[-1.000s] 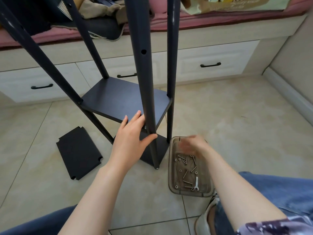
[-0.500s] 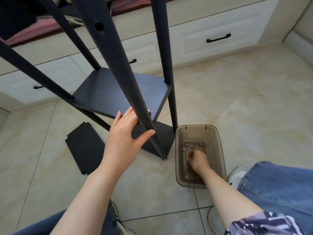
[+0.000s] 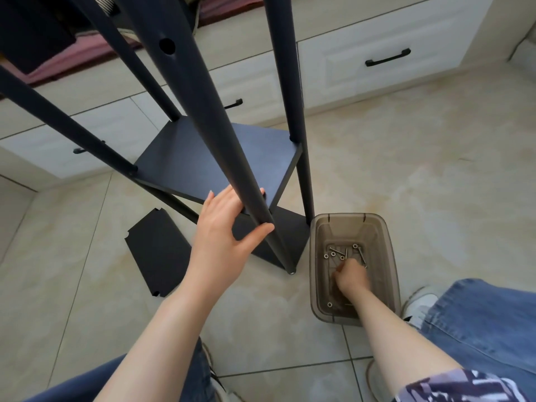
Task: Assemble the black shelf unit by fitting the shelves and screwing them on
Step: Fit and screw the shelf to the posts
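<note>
While I sit on the tiled floor (image 3: 406, 169) looking down, the black shelf unit (image 3: 285, 82) stands just in front of me, its round posts rising up past my view. My left arm reaches forward from the lower left, forearm bare and wrist nearly straight. My left hand (image 3: 229, 227) holds the front post (image 3: 220, 146) low down. The fingers pass behind the post, with one fingertip showing on its far side, and the thumb stretches across the near side so that its tip touches the post. The grip looks loose, more a steadying cup than a clench.

A middle shelf (image 3: 203, 163) is fitted between the posts just beyond that hand, and a bottom shelf (image 3: 287, 239) sits close to the floor beneath it. One loose shelf panel (image 3: 158, 250) with notched corners lies flat on the tiles, left of my left forearm.

My right arm comes in from the lower right and dips into a smoky clear plastic tub (image 3: 317, 256), which stands on the floor beside the unit's front foot. My right hand (image 3: 352, 278) is knuckles up on the tub's bottom, fingers bent down among loose silver screws (image 3: 336, 253). I cannot tell whether the fingers grip a screw or only touch them. My jeans (image 3: 478, 323) show at the right edge.
</note>
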A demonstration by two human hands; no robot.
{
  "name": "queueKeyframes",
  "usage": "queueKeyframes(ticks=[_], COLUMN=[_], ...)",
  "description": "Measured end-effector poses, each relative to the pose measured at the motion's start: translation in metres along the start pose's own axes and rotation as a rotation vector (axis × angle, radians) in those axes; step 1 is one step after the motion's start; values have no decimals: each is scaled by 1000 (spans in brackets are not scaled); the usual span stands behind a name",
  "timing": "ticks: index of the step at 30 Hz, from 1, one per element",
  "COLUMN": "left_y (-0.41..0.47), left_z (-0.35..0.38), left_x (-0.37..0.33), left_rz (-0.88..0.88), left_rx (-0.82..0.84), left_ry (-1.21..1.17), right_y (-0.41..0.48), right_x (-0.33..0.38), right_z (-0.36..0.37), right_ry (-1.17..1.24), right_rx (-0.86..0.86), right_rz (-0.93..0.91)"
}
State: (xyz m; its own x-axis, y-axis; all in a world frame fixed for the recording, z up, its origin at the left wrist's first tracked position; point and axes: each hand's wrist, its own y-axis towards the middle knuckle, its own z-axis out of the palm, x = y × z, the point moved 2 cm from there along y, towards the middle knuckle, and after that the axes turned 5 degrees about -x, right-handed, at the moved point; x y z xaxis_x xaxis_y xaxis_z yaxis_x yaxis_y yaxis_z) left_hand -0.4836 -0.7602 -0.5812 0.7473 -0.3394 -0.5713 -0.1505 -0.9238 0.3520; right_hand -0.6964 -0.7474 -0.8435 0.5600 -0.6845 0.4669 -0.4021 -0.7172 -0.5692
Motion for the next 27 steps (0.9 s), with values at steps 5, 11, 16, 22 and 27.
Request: queueKeyframes(ticks=[5, 11, 16, 22, 27], left_y=[4, 14, 26, 34, 42], left_z=[-4, -6, -14, -20, -20], left_x=[-2, -9, -9, -8, -3], left_rz=[25, 73, 106, 55, -53], left_rx=[26, 108, 222, 356, 530], left_ry=[98, 253, 344, 309, 171], right_y=[-6, -46, -85, -113, -118], right_x=[9, 67, 119, 141, 149], right_z=[-15, -58, -77, -65, -56], right_ry=[457, 930, 1157, 1047, 861], right_rx=[-103, -264, -171, 59, 82], right_rz=[132, -37, -210, -306, -343])
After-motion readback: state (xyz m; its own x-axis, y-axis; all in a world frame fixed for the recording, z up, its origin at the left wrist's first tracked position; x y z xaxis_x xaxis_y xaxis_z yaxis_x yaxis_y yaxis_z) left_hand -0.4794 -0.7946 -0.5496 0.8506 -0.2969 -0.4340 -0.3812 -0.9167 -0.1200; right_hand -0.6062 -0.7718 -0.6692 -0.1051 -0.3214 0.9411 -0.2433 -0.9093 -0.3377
